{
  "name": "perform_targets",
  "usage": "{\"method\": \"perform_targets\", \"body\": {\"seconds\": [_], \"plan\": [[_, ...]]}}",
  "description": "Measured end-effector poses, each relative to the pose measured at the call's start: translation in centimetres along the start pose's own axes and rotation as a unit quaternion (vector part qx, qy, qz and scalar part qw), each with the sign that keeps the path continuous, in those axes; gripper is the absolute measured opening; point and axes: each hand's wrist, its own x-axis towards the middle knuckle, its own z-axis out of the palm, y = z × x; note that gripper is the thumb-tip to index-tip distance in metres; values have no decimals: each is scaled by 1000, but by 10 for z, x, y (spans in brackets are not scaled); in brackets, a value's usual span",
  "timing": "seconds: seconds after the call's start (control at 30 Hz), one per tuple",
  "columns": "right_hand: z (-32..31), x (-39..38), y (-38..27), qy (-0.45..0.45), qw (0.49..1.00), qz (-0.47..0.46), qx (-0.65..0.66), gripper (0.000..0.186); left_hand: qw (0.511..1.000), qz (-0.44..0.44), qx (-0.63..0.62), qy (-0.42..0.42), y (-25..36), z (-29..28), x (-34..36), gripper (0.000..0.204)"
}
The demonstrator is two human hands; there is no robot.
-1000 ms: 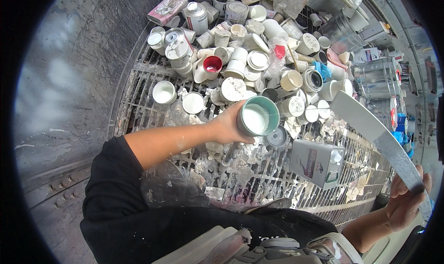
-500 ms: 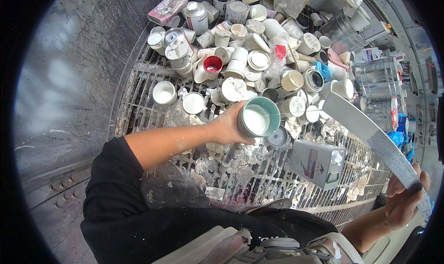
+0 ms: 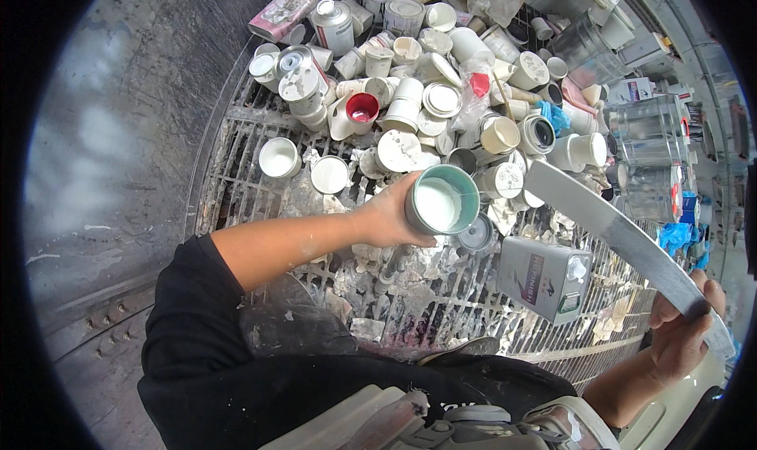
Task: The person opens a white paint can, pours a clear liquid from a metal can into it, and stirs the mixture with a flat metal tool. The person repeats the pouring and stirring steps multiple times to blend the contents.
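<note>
My left hand (image 3: pixel 394 214) is wrapped round a green cup (image 3: pixel 420 217) with white liquid, likely paint, inside it. At the right, my right hand (image 3: pixel 684 332) grips the lower end of a long flat mixing stick (image 3: pixel 623 237). White coats the far part of the stick, while the part nearer my fingers looks bare and grey. The stick's tip is to the right of the cup, apart from it, and a thin strand seems to stretch from tip to cup rim. My left thumb is partly hidden behind the cup.
A rectangular metal can (image 3: pixel 536 280) stands on the paint-crusted grating (image 3: pixel 441 308) near me. Beyond the cup lies a heap of used cups, lids and tins (image 3: pixel 394 146). A metal wall (image 3: pixel 118 134) curves along the left, and large clear or metal containers (image 3: pixel 643 130) stand at right.
My right hand has shifted slightly left and down with the stick, bringing its tip closer to the cup. The left hand and cup have hardly moved.
</note>
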Motion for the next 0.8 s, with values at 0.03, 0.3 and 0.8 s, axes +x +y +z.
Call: {"method": "perform_targets", "body": {"seconds": [0.03,0.3,0.8], "plan": [[2,2,4,-7,1000,4,5,52,1000,-9,-3,-3,1,0,0,118],[34,13,28,25,997,66,-28,48,999,-20,-21,-16,10,-1,-1,115],[45,26,47,23,993,114,-7,41,999,-18,26,-15,11,-1,1,114]]}}
